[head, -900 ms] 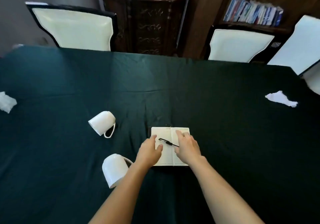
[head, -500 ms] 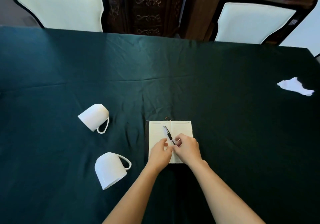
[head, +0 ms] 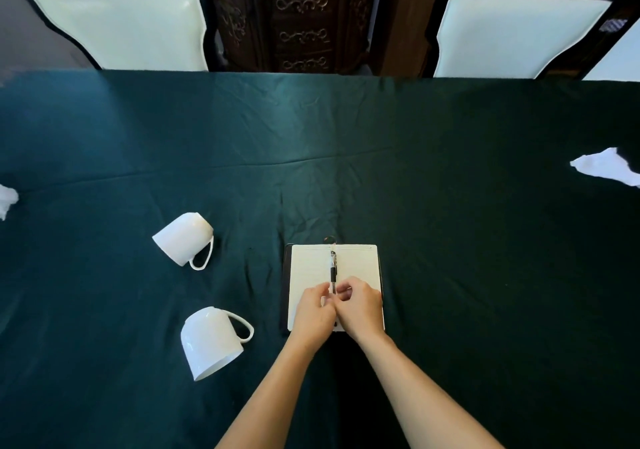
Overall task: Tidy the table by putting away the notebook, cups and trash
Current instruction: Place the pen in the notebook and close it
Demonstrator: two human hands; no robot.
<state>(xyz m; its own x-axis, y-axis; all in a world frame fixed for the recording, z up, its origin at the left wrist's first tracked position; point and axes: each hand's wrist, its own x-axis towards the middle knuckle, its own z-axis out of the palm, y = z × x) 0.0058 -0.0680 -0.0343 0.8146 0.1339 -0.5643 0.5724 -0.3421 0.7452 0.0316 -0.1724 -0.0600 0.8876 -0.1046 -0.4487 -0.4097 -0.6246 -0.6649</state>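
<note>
An open notebook point(head: 356, 265) with a dark cover lies on the green tablecloth in front of me. A black pen point(head: 332, 270) lies straight along its spine. My left hand point(head: 313, 313) and my right hand point(head: 360, 308) rest side by side on the near pages, fingertips pinching the pen's near end. Two white cups lie tipped over to the left: one point(head: 183, 239) farther away, one point(head: 211, 343) nearer. Crumpled white paper point(head: 607, 169) sits at the right edge, and another scrap point(head: 7, 199) at the left edge.
The table point(head: 311, 136) is covered by a dark green cloth. Two white-backed chairs, one point(head: 117, 22) on the left and one point(head: 519, 32) on the right, stand at the far side. A carved dark wooden cabinet point(head: 301, 15) stands between them.
The pen lay slanted across the notebook; both hands closed on it and turned it straight along the spine. The camera has tilted downward and closer.
</note>
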